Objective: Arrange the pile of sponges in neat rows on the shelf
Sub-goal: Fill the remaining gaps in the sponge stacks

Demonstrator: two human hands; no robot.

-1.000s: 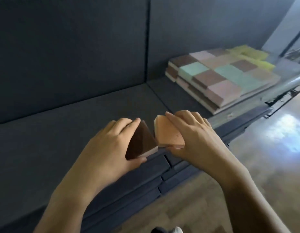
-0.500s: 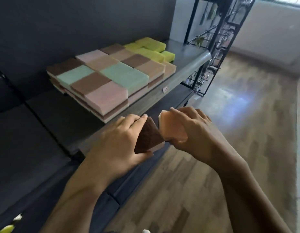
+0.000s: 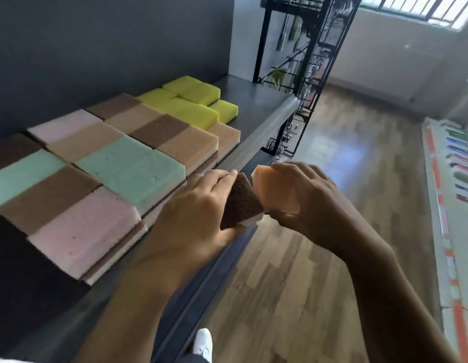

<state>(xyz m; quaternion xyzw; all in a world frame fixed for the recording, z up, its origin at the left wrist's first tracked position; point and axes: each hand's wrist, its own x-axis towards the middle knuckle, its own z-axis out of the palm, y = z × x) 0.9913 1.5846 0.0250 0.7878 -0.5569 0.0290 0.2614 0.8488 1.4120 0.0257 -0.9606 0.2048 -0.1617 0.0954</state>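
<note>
My left hand (image 3: 196, 210) grips a sponge with a brown scouring face (image 3: 240, 203), tilted on edge. Beside it my right hand (image 3: 311, 200) holds an orange sponge (image 3: 274, 189); the two sponges almost touch at their upper corners. Both hands hover just off the front edge of the grey shelf (image 3: 256, 121). On the shelf lie neat stacked rows of sponges (image 3: 128, 163) in pink, brown, green and tan, with yellow sponges (image 3: 191, 100) at the far end.
A dark wall backs the shelf. A black wire rack (image 3: 301, 82) with hanging goods stands past the shelf's far end. Wooden floor (image 3: 319, 258) stretches to the right, with a low display of coloured items (image 3: 460, 163) along the right wall. My white shoe (image 3: 202, 341) shows below.
The view has swung right along the shelf; the stacked sponges came from far right to close at my left. Both hands keep their sponges, held the same way.
</note>
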